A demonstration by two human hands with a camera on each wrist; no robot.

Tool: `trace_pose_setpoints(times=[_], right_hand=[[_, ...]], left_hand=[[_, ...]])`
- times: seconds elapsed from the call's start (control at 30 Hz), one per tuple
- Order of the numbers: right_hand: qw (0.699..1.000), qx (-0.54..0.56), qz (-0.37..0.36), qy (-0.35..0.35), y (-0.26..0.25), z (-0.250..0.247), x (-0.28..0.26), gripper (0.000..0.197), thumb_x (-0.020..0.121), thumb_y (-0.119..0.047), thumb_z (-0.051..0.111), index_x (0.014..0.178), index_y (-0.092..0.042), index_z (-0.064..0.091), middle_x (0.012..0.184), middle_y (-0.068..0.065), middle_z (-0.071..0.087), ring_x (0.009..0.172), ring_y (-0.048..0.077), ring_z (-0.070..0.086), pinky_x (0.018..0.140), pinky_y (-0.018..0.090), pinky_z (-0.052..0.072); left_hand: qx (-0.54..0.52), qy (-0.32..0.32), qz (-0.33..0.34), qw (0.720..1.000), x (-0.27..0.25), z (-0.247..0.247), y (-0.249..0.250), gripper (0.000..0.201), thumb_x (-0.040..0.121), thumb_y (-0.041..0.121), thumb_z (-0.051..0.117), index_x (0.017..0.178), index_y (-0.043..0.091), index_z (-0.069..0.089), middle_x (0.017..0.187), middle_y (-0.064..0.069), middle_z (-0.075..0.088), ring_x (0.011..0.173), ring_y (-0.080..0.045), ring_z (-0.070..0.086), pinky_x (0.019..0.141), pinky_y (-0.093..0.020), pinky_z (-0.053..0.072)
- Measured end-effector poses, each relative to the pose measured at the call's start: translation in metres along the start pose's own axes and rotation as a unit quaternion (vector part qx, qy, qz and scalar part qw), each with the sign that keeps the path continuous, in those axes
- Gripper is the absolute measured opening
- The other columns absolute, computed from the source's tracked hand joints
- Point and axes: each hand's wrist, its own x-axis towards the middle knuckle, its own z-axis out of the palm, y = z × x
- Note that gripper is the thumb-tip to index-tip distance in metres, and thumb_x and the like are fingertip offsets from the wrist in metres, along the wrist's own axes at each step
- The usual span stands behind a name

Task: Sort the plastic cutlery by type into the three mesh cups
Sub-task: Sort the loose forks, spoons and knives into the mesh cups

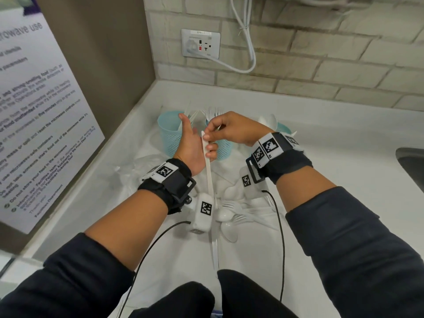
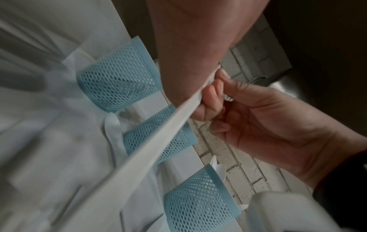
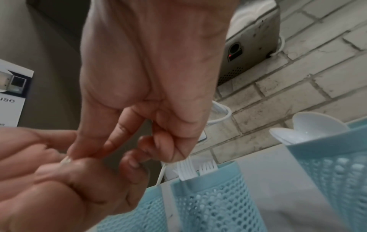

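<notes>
A long white plastic knife (image 1: pixel 207 166) is held upright between both hands over the counter. My left hand (image 1: pixel 197 146) curls its fingers (image 2: pixel 210 97) round its upper shaft, thumb raised. My right hand (image 1: pixel 212 133) pinches the knife's top end (image 3: pixel 65 160). Behind the hands three blue mesh cups stand in a row: the left cup (image 1: pixel 168 134) with thin white handles, the middle cup (image 1: pixel 223 149) with forks (image 3: pixel 186 169), the right cup (image 1: pixel 283 128) with spoons (image 3: pixel 309 127). A pile of loose white cutlery (image 1: pixel 234 214) lies on the counter under my wrists.
Crumpled clear plastic (image 1: pixel 137 166) lies left of the pile. A brown side panel with a printed notice (image 1: pixel 34 111) walls off the left. The brick wall behind carries a socket (image 1: pixel 200 43) and cable. A sink edge (image 1: pixel 410 161) shows at far right.
</notes>
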Motion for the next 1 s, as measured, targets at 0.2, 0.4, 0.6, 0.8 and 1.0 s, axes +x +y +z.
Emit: trace_pose_setpoints(times=[0.2, 0.4, 0.6, 0.8, 1.0], right_hand=[[0.973, 0.116, 0.005, 0.199, -0.017, 0.000, 0.020, 0.021, 0.090, -0.009, 0.056, 0.071, -0.018, 0.053, 0.066, -0.002, 0.053, 0.053, 0.005, 0.047, 0.051, 0.016, 0.037], [0.892, 0.208, -0.053, 0.399, -0.035, -0.006, 0.044, 0.025, 0.096, -0.009, 0.043, 0.075, -0.021, 0.040, 0.069, 0.005, 0.058, 0.042, 0.003, 0.053, 0.046, 0.019, 0.044], [0.892, 0.164, -0.091, 0.410, -0.027, 0.019, 0.064, 0.026, 0.097, -0.011, 0.045, 0.076, -0.026, 0.040, 0.066, -0.001, 0.055, 0.054, 0.008, 0.063, 0.062, 0.030, 0.055], [0.969, -0.021, 0.007, 0.246, -0.002, 0.040, 0.071, 0.011, 0.092, -0.010, 0.052, 0.099, -0.008, 0.060, 0.099, 0.014, 0.065, 0.092, 0.031, 0.066, 0.085, 0.037, 0.050], [0.984, 0.002, 0.064, 0.168, -0.010, -0.005, 0.037, 0.017, 0.090, -0.005, 0.052, 0.103, -0.002, 0.061, 0.086, 0.010, 0.063, 0.060, 0.012, 0.063, 0.052, 0.012, 0.051]], left_hand=[[0.048, 0.111, 0.044, 0.992, -0.009, -0.015, 0.002, 0.069, 0.089, 0.068, 0.019, 0.127, 0.014, 0.041, 0.067, -0.001, 0.043, 0.036, -0.006, 0.027, 0.037, -0.014, 0.022], [0.127, 0.249, 0.050, 0.959, -0.024, -0.025, 0.006, 0.037, 0.098, 0.049, 0.029, 0.103, 0.016, 0.046, 0.070, 0.000, 0.047, 0.043, -0.007, 0.032, 0.041, -0.017, 0.026], [0.261, 0.248, -0.021, 0.933, -0.034, -0.025, 0.000, 0.012, 0.098, 0.021, 0.037, 0.091, 0.017, 0.046, 0.070, 0.001, 0.048, 0.056, -0.008, 0.041, 0.052, -0.020, 0.027], [0.530, 0.172, -0.082, 0.826, -0.032, -0.033, -0.010, 0.020, 0.095, 0.014, 0.042, 0.085, 0.011, 0.060, 0.094, -0.014, 0.058, 0.084, -0.025, 0.057, 0.066, -0.026, 0.043], [0.737, 0.146, -0.151, 0.643, -0.028, -0.034, -0.017, 0.059, 0.093, 0.037, 0.046, 0.141, 0.006, 0.029, 0.145, -0.014, 0.037, 0.133, -0.029, 0.035, 0.106, -0.035, 0.031]])
